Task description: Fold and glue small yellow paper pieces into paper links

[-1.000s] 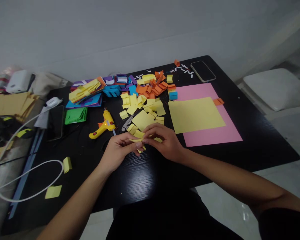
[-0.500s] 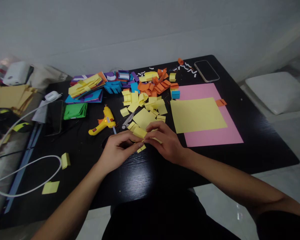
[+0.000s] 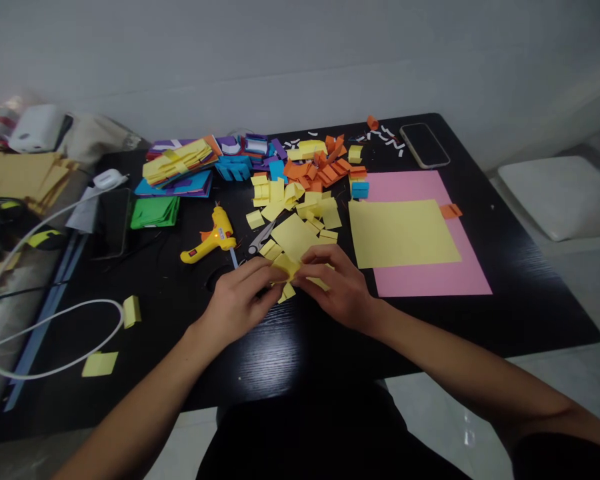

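Note:
Between my two hands is a small piece of yellow paper [image 3: 285,265], its lower part hidden by my fingers. My left hand [image 3: 241,297] pinches it from the left, thumb against fingers. On the other side my right hand [image 3: 333,283] grips it with bent fingertips. Under and behind the hands lie several folded yellow paper pieces [image 3: 279,192] and a flat yellow sheet [image 3: 295,235]. Scissors [image 3: 261,239] rest partly beneath the yellow pieces. Left of them a yellow glue gun [image 3: 211,237] lies on its side, a glue stick poking out of its back.
Orange folded pieces [image 3: 325,170] and stacked coloured paper [image 3: 180,167] line the back of the black table [image 3: 430,327]. At right, a yellow sheet [image 3: 405,233] overlaps a pink sheet [image 3: 430,283], near a phone [image 3: 425,145]. A white cable [image 3: 55,307] loops at left.
The camera view has shifted slightly, so the table things appear a little further right. My left fingers have curled further over the yellow paper, which both hands still hold.

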Demonstrator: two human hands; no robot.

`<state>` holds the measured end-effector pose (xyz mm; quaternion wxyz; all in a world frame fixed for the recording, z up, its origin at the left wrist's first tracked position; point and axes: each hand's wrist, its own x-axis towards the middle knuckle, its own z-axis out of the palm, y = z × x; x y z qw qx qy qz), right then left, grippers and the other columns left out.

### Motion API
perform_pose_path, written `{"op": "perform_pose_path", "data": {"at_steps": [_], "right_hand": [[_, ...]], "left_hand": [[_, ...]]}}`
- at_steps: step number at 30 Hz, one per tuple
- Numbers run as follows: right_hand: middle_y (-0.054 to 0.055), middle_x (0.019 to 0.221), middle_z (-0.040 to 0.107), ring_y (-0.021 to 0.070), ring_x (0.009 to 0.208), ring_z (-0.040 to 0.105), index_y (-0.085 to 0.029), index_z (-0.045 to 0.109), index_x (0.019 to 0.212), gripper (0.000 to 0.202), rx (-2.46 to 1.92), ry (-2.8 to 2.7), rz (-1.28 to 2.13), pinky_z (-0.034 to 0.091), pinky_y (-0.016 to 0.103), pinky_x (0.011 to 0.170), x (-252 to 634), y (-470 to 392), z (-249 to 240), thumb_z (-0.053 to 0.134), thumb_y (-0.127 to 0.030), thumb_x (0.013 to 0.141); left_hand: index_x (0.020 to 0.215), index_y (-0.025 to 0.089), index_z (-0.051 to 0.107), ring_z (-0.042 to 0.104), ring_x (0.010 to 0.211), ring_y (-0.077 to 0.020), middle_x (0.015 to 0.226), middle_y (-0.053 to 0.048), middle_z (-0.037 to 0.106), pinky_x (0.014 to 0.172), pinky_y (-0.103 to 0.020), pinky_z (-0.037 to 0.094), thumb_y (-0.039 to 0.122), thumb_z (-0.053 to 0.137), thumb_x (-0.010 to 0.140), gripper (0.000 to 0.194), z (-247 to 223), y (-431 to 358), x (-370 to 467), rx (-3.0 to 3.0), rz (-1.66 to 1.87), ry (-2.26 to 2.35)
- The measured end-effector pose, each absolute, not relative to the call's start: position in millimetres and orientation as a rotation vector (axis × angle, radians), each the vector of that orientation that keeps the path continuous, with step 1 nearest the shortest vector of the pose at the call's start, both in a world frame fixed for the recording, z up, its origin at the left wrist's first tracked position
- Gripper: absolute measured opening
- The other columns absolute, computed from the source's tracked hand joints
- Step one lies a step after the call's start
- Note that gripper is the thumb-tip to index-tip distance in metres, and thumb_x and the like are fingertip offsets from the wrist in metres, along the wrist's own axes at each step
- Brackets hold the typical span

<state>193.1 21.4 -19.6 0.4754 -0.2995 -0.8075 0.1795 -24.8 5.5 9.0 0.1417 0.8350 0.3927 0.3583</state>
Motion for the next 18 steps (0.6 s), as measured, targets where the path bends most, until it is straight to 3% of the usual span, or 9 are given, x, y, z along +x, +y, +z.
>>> {"op": "perform_pose_path", "data": {"at_steps": [4, 9, 18], "right_hand": [[0.007, 0.109, 0.062, 0.0218, 0.104, 0.064, -0.026, 0.063, 0.109, 0.019, -0.772, -1.959, 0.398, 0.060, 0.040, 0.089, 192.1, 22.1, -18.1, 0.068, -0.015, 0.095], [0.009, 0.119, 0.060, 0.0213, 0.109, 0.063, -0.025, 0.068, 0.107, 0.019, -0.743, -2.015, 0.344, 0.062, 0.036, 0.086, 193.6, 20.8, -22.3, 0.066, -0.010, 0.095], [0.011, 0.120, 0.064, 0.0246, 0.112, 0.064, -0.023, 0.068, 0.107, 0.019, -0.743, -2.076, 0.264, 0.060, 0.045, 0.094, 195.2, 21.8, -21.8, 0.065, -0.010, 0.095]], "left_hand": [[0.098, 0.016, 0.072, 0.072, 0.089, -0.0155, 0.099, -0.008, 0.073, 0.080, -0.025, 0.060, 0.013, 0.064, 0.095, 0.009, 7.1, 6.2, -26.7, 2.478, 1.036, 1.142], [0.098, 0.016, 0.071, 0.072, 0.087, -0.0151, 0.097, -0.007, 0.073, 0.078, -0.024, 0.060, 0.013, 0.063, 0.095, 0.009, 7.6, 6.1, -25.2, 2.501, 1.017, 1.129], [0.101, 0.016, 0.071, 0.072, 0.084, -0.0169, 0.097, -0.008, 0.072, 0.070, -0.026, 0.059, 0.013, 0.063, 0.096, 0.010, 5.7, 5.1, -25.9, 2.564, 0.933, 1.125]]}}
